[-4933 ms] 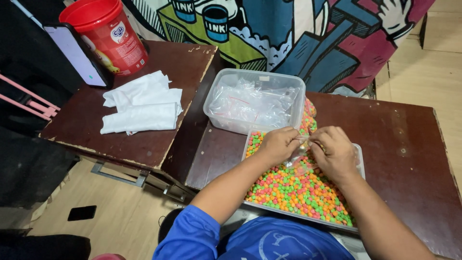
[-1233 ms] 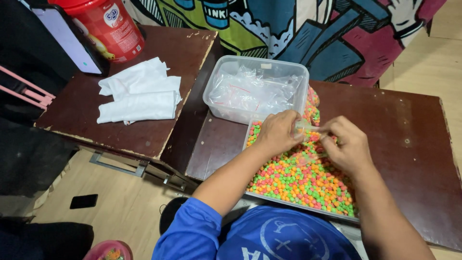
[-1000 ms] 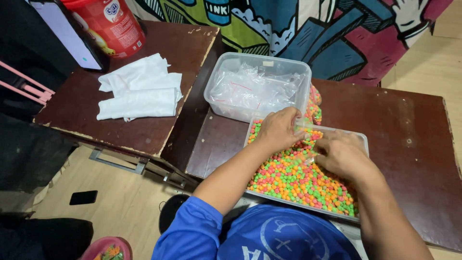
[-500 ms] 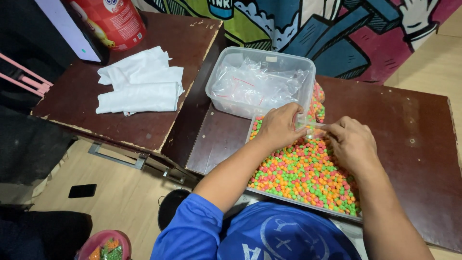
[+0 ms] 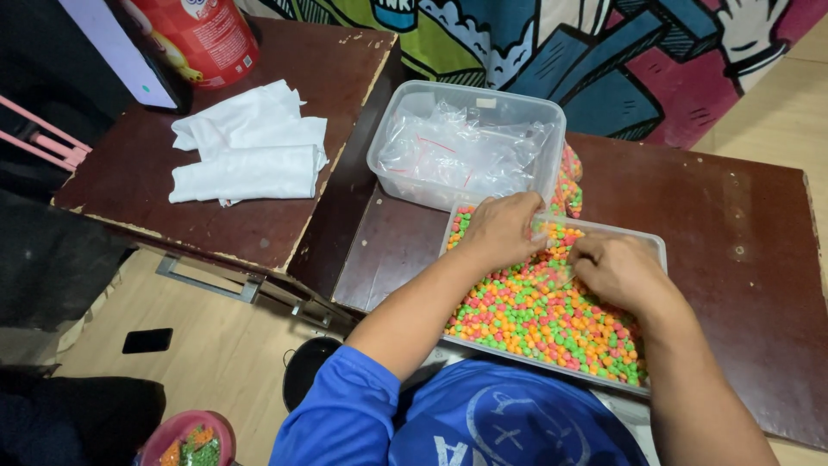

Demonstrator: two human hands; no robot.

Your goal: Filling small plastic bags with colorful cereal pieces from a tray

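Note:
A clear tray full of small green, orange and pink round snack pieces lies on the dark wooden table in front of me. My left hand pinches the edge of a small clear plastic bag over the far part of the tray. My right hand is curled with its fingers down in the pieces, just right of the bag. A clear plastic tub holding empty clear bags stands behind the tray.
Folded white cloths lie on a second dark table at left, with a red canister and a phone behind them. A bag of the same coloured pieces sits beside the tub. A pink bowl is on the floor.
My right hand has dropped from the bag's mouth down into the pieces. My left hand stays on the bag. The view has shifted slightly.

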